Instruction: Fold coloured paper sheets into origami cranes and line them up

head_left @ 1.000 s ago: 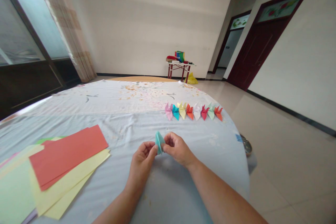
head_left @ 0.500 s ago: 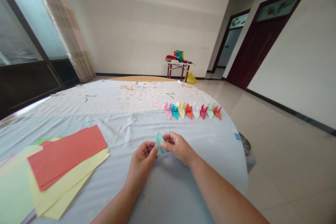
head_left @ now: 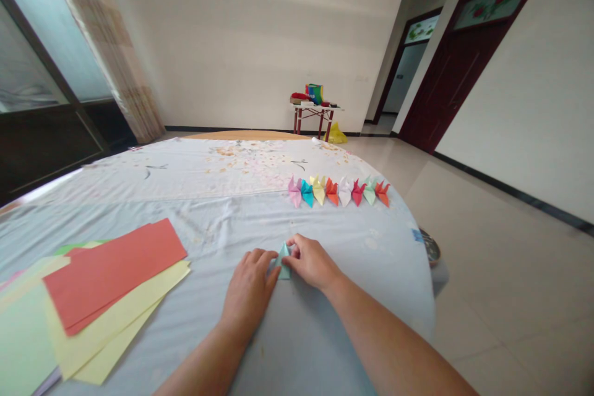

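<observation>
Teal paper triangle [head_left: 284,273], sharp-peaked, between hands [head_left: 247,281]

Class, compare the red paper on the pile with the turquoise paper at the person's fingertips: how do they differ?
The red paper is a broad, flat rectangle; the turquoise paper is folded to a point.
The red paper is much larger than the turquoise paper.
The red paper lies untouched on the pile, while the left hand and right hand touch the turquoise paper.
Both are plain-coloured.
</observation>
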`<state>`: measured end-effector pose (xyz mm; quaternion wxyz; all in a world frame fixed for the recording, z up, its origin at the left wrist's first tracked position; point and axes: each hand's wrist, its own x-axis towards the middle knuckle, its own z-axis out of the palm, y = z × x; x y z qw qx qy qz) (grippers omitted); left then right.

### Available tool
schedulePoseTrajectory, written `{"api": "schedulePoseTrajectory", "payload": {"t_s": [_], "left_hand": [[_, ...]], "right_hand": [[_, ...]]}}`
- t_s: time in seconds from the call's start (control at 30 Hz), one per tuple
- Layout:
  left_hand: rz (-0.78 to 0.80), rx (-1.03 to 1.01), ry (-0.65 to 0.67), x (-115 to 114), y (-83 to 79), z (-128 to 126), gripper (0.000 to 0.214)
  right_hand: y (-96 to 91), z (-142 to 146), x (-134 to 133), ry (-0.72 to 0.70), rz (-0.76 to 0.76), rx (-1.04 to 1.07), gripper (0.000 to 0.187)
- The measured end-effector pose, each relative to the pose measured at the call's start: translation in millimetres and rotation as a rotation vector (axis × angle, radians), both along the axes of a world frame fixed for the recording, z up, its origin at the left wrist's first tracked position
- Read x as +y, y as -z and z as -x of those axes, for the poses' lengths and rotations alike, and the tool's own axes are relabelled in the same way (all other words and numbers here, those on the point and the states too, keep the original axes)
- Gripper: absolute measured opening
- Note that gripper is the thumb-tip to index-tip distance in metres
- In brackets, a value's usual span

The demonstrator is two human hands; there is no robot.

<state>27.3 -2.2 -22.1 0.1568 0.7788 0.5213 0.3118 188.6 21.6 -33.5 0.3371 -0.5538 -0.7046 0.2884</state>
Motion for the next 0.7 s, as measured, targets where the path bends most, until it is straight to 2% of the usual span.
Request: {"api": "schedulePoseTrajectory", "payload": {"t_s": [0.13, 0.23, 0.3, 0.47, 0.7], "left_hand": [[-0.059, 0.213, 0.06, -4.2, -7.1, -2.2, 0.02], [-0.045, 0.361, 0.138, -13.5, -15.0, -7.8, 0.024], [-0.028, 0.442, 0.13, -20.6, -18.2, -11.9, 0.025], [-0.029, 0.467, 0.064, -32.6, -15.7, -17.4, 0.029], [-0.023, 0.485, 0.045, -36.2, -9.5, -18.8, 0.033]], "right_hand": [[-0.1, -1.4, 2.7, 0.043, -0.11, -0.204, 0.027], [-1.3, -2.8, 4.2, 0.072, -0.095, -0.286, 0.028], [-2.2, -3.2, 4.8, 0.076, -0.082, -0.306, 0.03], [-2.7, -4.5, 6.1, 0.06, -0.06, -0.292, 0.033], [-2.6, -5.0, 9.6, 0.074, -0.032, -0.287, 0.035]]}}
